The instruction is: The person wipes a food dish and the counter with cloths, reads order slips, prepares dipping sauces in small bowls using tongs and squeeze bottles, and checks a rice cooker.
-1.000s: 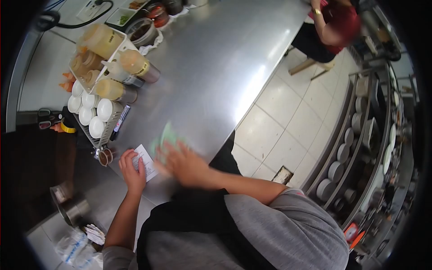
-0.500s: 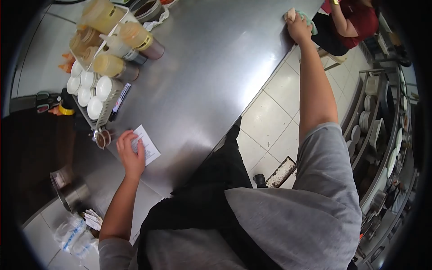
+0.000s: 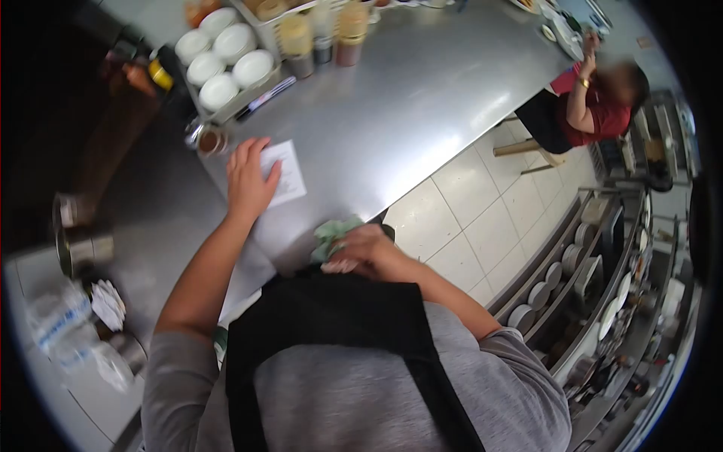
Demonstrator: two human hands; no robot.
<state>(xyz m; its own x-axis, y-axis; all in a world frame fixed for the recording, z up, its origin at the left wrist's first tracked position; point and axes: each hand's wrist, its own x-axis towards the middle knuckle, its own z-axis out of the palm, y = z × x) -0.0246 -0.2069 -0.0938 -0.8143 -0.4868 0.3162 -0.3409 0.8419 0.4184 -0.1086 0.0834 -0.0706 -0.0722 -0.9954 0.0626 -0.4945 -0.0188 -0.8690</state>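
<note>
My left hand (image 3: 250,179) lies over the left side of a printed paper slip (image 3: 289,179) on the metal counter (image 3: 384,83), fingers stretched out. Close to my apron, at the counter's near edge, my right hand (image 3: 373,248) is closed round a bunched pale green cloth (image 3: 329,239); motion smears its fingers somewhat. A small jar with brown contents (image 3: 211,141) stands just beyond my left fingertips. Behind the slip, a marker pen (image 3: 267,98) lies beside a basket of small white bowls (image 3: 235,44).
Squeeze bottles (image 3: 350,34) stand in and beside a white rack at the back. A person in a red top (image 3: 606,113) sits on a stool past the counter's far right end. Shelves of dishes (image 3: 557,282) line the right. Plastic bags (image 3: 64,324) lie at lower left.
My right hand has brought the cloth from the counter's far right end back toward my body. My left hand stays on the paper slip. The camera view has shifted.
</note>
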